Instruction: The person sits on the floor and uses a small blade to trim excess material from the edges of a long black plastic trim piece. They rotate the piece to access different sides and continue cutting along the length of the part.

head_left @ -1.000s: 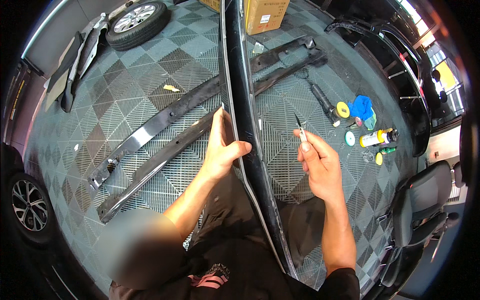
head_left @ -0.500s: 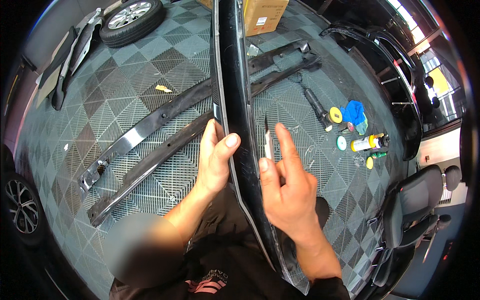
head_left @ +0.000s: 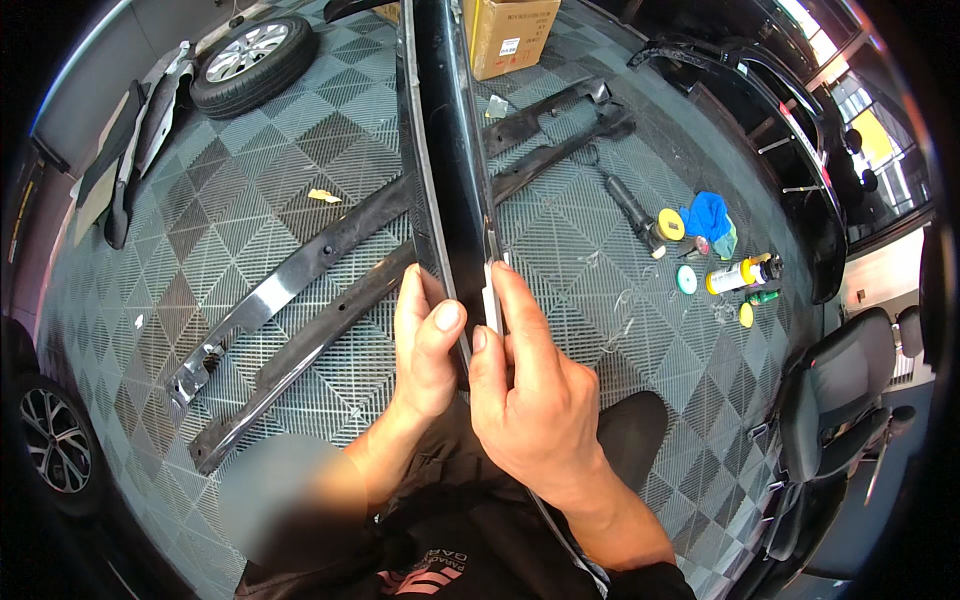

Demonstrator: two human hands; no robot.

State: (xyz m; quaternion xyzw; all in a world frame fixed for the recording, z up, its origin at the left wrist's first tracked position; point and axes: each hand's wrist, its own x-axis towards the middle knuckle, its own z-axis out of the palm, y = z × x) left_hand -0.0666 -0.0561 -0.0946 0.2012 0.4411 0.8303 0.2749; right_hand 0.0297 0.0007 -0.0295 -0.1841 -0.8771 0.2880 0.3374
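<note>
A long glossy black car trim panel [head_left: 458,130] stands edge-on in front of me, running from the top of the view down past my lap. My left hand [head_left: 428,355] grips its left edge, thumb on the near side and fingers behind. In my right hand [head_left: 537,400] is a slim, pale-handled cutter knife [head_left: 492,300], with the index finger stretched along it. The knife lies at the panel's right edge, its blade pointing away from me. Whether the blade touches the panel I cannot tell.
Two long dark sill trims [head_left: 330,245] lie diagonally across the tiled floor. To the right are a polisher [head_left: 632,210], a blue cloth [head_left: 708,215] and a yellow-labelled bottle [head_left: 732,275]. A wheel [head_left: 255,65], a cardboard box [head_left: 512,35] and a car seat [head_left: 835,390] stand around.
My right hand has moved left with the cutter knife, from beside the panel to its right edge. The panel's upper part has shifted slightly left; my left hand still grips it.
</note>
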